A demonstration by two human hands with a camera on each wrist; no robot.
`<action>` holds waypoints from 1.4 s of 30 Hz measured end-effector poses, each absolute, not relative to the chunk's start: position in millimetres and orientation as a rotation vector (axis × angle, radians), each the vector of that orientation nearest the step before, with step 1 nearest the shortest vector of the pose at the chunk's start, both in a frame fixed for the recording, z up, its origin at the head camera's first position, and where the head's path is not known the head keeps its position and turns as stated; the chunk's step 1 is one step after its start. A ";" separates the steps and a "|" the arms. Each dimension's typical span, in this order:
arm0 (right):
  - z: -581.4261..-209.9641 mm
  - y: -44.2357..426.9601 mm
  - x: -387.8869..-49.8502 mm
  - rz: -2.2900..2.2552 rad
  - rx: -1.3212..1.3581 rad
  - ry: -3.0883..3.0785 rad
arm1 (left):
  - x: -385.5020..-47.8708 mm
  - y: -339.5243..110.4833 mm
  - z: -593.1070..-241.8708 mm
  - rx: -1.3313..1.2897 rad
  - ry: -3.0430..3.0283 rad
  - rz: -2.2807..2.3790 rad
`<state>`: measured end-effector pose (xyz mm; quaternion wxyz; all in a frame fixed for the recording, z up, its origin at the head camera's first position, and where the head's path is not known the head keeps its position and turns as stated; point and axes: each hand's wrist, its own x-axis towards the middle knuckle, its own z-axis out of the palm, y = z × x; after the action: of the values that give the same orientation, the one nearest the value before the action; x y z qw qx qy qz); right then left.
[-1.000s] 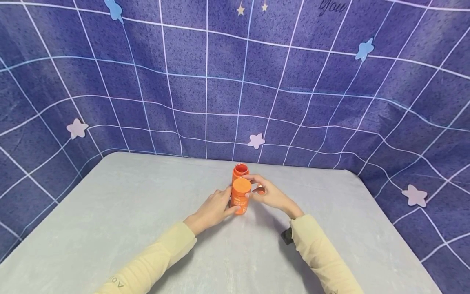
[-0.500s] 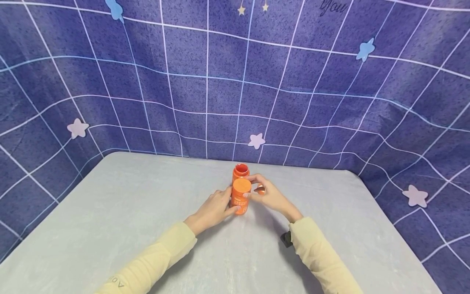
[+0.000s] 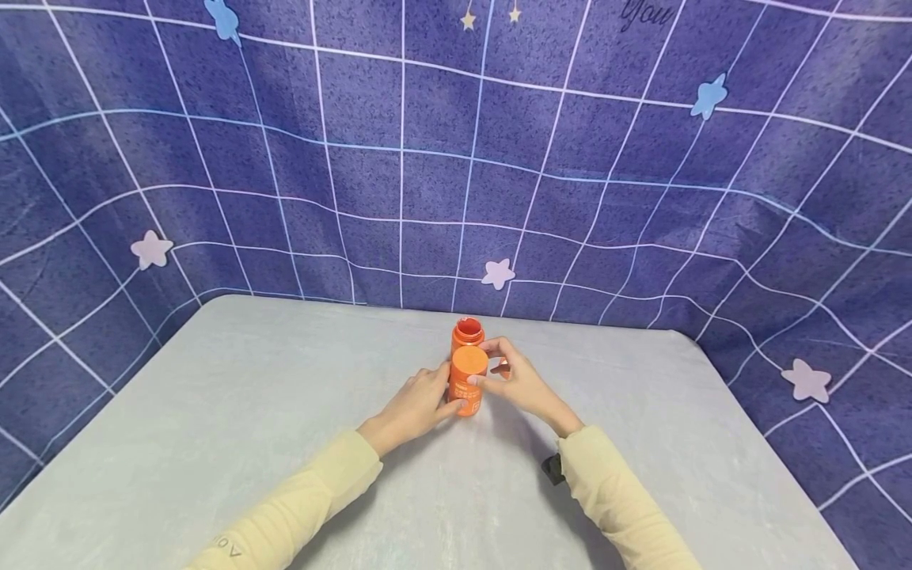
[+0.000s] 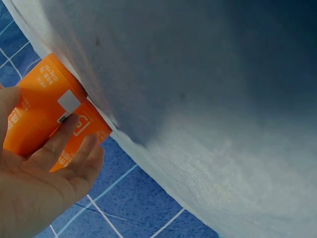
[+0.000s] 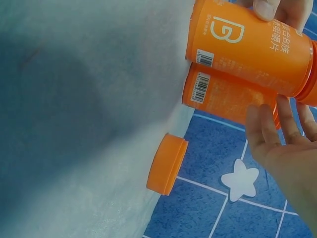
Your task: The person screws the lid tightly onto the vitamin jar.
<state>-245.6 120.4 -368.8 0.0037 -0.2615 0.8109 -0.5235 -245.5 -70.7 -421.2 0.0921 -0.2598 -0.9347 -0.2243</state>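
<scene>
A capped orange bottle stands upright on the table, its side printed with white writing. My left hand grips this bottle from the left, thumb in front. At its top, my right hand holds the orange cap between thumb and fingers; the right wrist view shows these fingers from below. Right behind stands a second orange bottle, uncapped, its mouth showing. A loose orange cap lies on the table to the right, partly hidden behind my right hand in the head view.
The table has a pale grey cover. A blue cloth with white grid lines and stars hangs behind and at both sides. Beneath the right cuff shows a small black object.
My right thumb has shifted slightly left across the front of the cap, and the right forearm has moved a little left. The left hand and both bottles look unmoved.
</scene>
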 end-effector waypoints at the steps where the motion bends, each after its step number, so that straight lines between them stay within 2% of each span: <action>1: -368.8 120.7 -245.7 -1.642 -0.823 2.535 | -245.6 -70.8 -421.4 -0.773 -2.776 -0.663; 20: -365.8 133.5 -253.7 -1.568 -0.987 2.393 | -243.9 -72.0 -421.2 -0.775 -2.794 -0.709; 42: -373.0 124.9 -248.1 -1.688 -0.851 2.495 | -245.9 -71.9 -422.2 -0.783 -2.780 -0.697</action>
<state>-248.1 124.9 -373.0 0.0057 -0.2719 0.7970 -0.5393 -245.9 -71.9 -422.2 0.0851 -0.2625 -0.9323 -0.2338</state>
